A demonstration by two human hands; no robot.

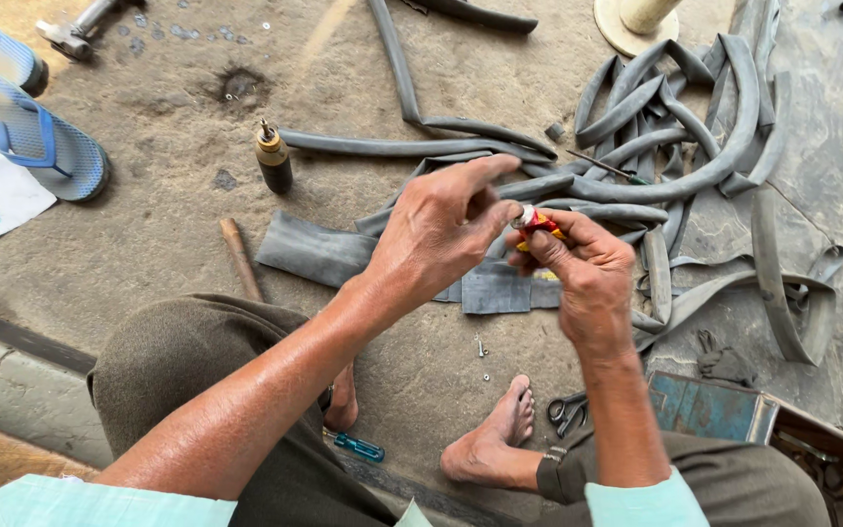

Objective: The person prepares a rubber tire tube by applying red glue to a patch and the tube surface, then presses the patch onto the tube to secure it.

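I see both hands raised above the floor [148, 224], meeting over the flat dark rubber patch piece [495, 288], which I take as landmark. Right hand [587, 278]: fingers pressed together around a small red-and-yellow tube [539, 226], held directly above the patch piece. Left hand [441, 234]: thumb and forefinger pinching the tube's pale cap end [522, 215]; the other fingers are loosely spread. I cannot tell whether the cap is on or off; the fingertips hide it.

Beyond the patch piece and to its right lies a tangle of grey inner tube [695, 137]. Left of the patch piece lies a wooden handle [239, 256]; farther left and beyond it stands a small brass-topped bottle [272, 158]. Far left are two blue sandals [41, 137]. Nearer me than the patch piece are my bare feet [495, 439], with scissors [566, 410] just right of one foot and a blue-handled screwdriver [358, 448] left of it.
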